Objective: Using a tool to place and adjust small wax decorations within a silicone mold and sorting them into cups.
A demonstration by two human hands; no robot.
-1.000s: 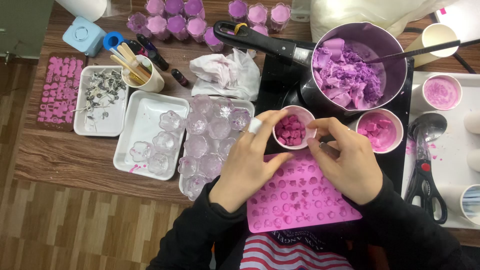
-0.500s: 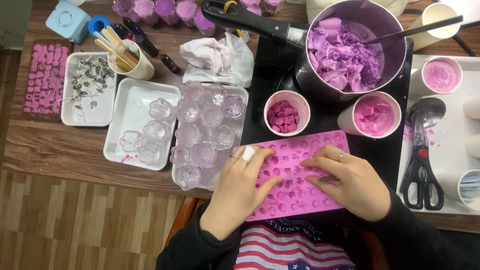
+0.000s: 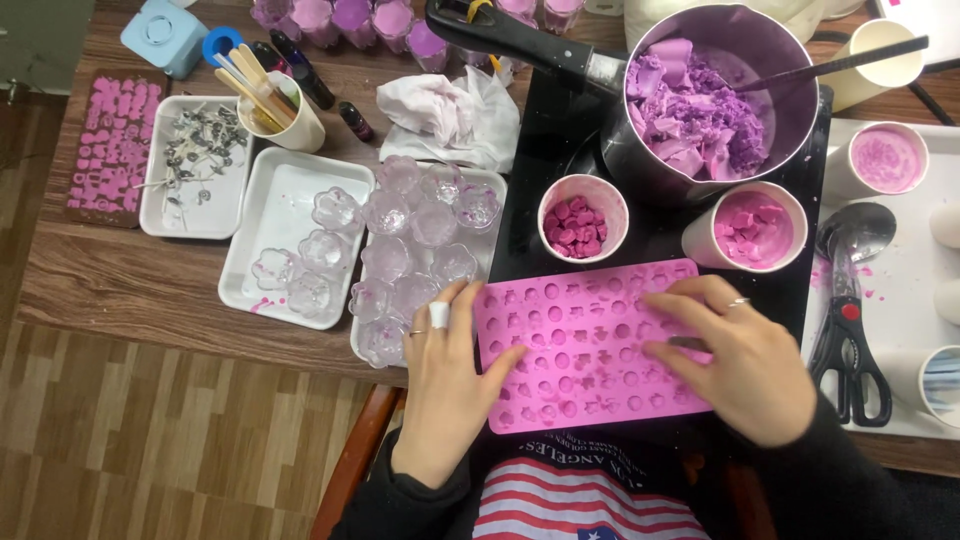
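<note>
At the near edge of the table, the pink mould now lies flat under both hands; a second ago the hands were raised over the small cup of dark pink pieces, the fingers pinching at it, and the mould lay bare below them; since then they have come down, and the cup stands untouched beyond the mould's far edge. The left hand presses the mould's left end, fingers spread and flat, thumb across its near corner, grasping nothing; the right hand lies over the right end, fingers loosely curled on the surface, also empty; it looks as if the work has passed from the cup to the mould itself, most of whose small cavities look empty.

Beyond stand a second cup of paler pink bits and a pot of purple lumps on a black mat; to the left, white trays hold clear flower-shaped moulds and metal wick tabs; scissors and a spoon lie to the right; the table is dark wood, crowded, over a wood-plank floor.
</note>
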